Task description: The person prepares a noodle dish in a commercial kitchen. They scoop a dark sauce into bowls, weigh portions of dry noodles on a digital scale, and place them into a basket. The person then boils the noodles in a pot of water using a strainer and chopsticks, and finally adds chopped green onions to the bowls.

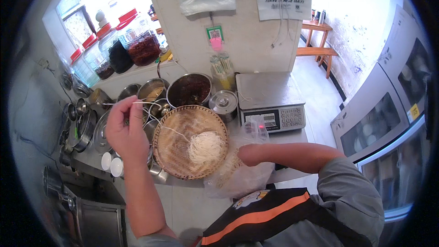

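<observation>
My left hand (127, 127) is raised at the left of a round woven bamboo basket (168, 157), with strands of noodle (171, 130) pinched between thumb and fingers. One strand runs down to a pile of pale noodles (205, 147) lying in the basket's right half. My right hand (249, 154) is at the clear plastic bag (236, 185) of noodles just right of the basket; its fingers are hidden at the bag, so its grip does not show.
Behind the basket stand a steel pot of dark red sauce (189, 90), a lidded steel pot (223, 104) and a digital scale (271, 89). White cups (117, 167) and steel pans (82, 133) are at the left. Red-lidded jars (144, 48) line the sill.
</observation>
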`<state>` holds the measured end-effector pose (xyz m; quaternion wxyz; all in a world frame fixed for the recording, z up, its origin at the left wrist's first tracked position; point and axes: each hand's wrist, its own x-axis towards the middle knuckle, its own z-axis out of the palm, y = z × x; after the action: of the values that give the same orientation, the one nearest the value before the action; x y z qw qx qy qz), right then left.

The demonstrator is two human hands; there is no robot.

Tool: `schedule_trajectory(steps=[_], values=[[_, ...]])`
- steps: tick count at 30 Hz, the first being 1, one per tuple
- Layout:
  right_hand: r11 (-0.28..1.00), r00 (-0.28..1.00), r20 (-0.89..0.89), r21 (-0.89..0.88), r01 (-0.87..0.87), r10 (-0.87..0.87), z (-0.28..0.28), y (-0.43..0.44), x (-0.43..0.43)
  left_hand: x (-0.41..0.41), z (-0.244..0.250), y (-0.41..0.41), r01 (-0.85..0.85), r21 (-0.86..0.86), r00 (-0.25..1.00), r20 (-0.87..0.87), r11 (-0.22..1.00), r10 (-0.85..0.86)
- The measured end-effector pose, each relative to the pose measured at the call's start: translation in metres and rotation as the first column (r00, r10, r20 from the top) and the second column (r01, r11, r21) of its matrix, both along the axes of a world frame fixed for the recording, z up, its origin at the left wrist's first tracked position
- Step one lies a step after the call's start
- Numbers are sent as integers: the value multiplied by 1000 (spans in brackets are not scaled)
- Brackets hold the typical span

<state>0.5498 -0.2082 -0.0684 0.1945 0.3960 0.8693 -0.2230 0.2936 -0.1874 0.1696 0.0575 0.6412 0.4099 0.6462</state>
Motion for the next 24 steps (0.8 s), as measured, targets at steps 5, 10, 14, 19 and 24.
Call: schedule_trajectory(steps=[5,10,14,19,24], values=[[977,982,-172,181,112,-80,4,-16,-2,9,-13,11,-118,61,976,-175,991,127],[981,999,-32,190,35,-29,24,-36,-15,11,-83,32,-66,36,839,-540,997,75],[972,993,-114,232,40,-13,3,-37,-16,6,-138,32,9,-320,658,-712,947,-247],[930,980,-64,331,-159,190,3,-52,-11,1,-171,-14,-36,-448,764,-588,893,-264],[820,895,-71,438,-369,440,-18,-69,-5,6,-197,-104,161,-679,667,-460,716,-586]])
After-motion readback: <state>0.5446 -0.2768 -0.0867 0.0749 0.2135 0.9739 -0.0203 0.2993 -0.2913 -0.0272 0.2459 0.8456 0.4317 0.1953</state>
